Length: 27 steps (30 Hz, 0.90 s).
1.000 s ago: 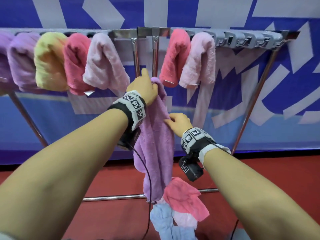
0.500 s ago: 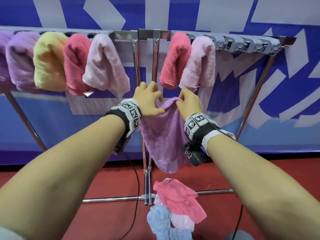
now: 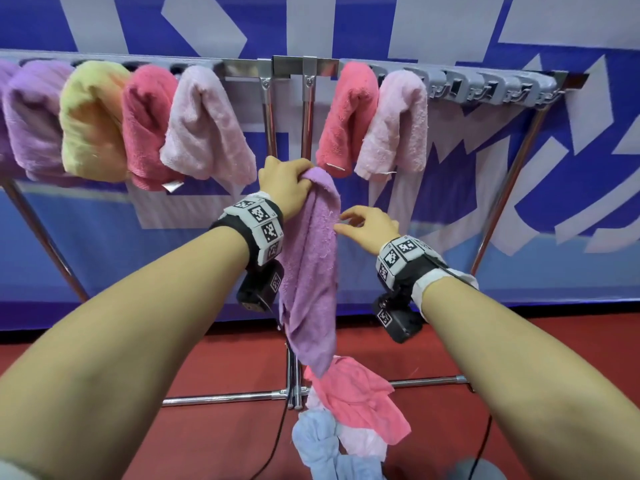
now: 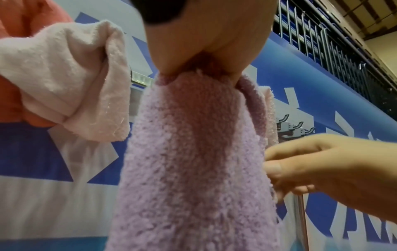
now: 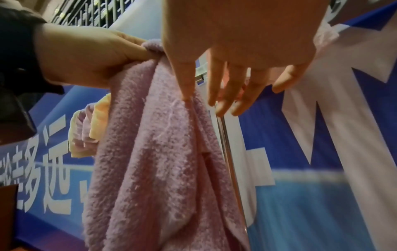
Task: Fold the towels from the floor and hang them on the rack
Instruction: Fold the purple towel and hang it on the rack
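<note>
The fingers [image 3: 304,167] of the left hand [image 3: 284,187] are curled tightly over the bunched top of the purple towel [image 3: 310,271], gripping it in front of the rack's [image 3: 242,66] twin centre posts; the towel hangs down from that fist as one long narrow strip, its lower tip ending just above the pile on the floor. The right hand [image 3: 372,227] sits beside the towel's right edge with its fingers loosely spread and holding nothing; the thumb tip lies at the edge of the cloth, and the right wrist view shows it touching the fabric.

The rack carries folded towels over its top bar: left of the posts, purple ones at the far edge, then a yellow-orange towel [image 3: 91,119], a deep pink towel [image 3: 149,123] and a pale pink towel [image 3: 207,123]; right of the posts, a coral towel [image 3: 349,116] and another pale pink one [image 3: 394,123]. Grey clips [image 3: 485,88] line the bar further right. On the red floor [image 3: 519,344] lies a heap with a pink towel [image 3: 360,396] on top and a light blue towel [image 3: 325,445] below it.

Half a second ago both hands held the purple towel's top edge side by side, the cloth hanging short and wide between them. Now the right hand has let go and dropped lower, and the towel hangs long from the left hand alone.
</note>
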Each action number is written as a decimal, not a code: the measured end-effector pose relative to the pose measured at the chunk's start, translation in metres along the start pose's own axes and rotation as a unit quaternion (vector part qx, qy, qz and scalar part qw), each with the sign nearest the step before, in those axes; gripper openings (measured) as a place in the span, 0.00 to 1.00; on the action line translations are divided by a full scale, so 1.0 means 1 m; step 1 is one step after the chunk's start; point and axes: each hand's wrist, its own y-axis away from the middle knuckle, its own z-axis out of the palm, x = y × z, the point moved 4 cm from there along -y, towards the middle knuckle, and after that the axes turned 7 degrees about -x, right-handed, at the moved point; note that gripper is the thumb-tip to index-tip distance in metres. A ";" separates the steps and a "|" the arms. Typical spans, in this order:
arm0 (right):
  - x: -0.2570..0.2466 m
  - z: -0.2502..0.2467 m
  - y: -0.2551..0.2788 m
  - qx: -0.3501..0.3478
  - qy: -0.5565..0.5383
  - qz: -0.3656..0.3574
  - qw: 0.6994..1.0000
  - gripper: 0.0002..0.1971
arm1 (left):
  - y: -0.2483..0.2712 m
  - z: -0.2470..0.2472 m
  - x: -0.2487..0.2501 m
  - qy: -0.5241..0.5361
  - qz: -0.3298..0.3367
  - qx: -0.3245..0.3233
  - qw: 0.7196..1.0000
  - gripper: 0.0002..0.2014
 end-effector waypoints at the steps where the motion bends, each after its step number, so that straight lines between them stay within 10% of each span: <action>1: 0.002 0.004 0.000 -0.022 -0.025 0.001 0.999 0.12 | -0.001 -0.003 -0.001 0.004 -0.003 -0.001 1.000 0.14; 6: -0.013 0.026 -0.002 -0.114 -0.089 -0.035 0.989 0.18 | 0.002 -0.014 -0.003 0.007 -0.010 0.014 1.000 0.15; 15: -0.021 0.003 -0.003 0.066 -0.018 -0.024 0.997 0.12 | 0.006 -0.028 -0.010 -0.142 0.016 -0.007 0.990 0.14; 19: -0.024 -0.012 -0.012 0.121 -0.059 -0.059 0.989 0.11 | 0.014 -0.015 -0.009 -0.177 0.020 -0.060 0.982 0.30; 27: -0.046 -0.025 -0.006 0.136 -0.138 -0.160 0.968 0.04 | 0.022 0.016 0.002 -0.226 0.031 -0.117 0.966 0.27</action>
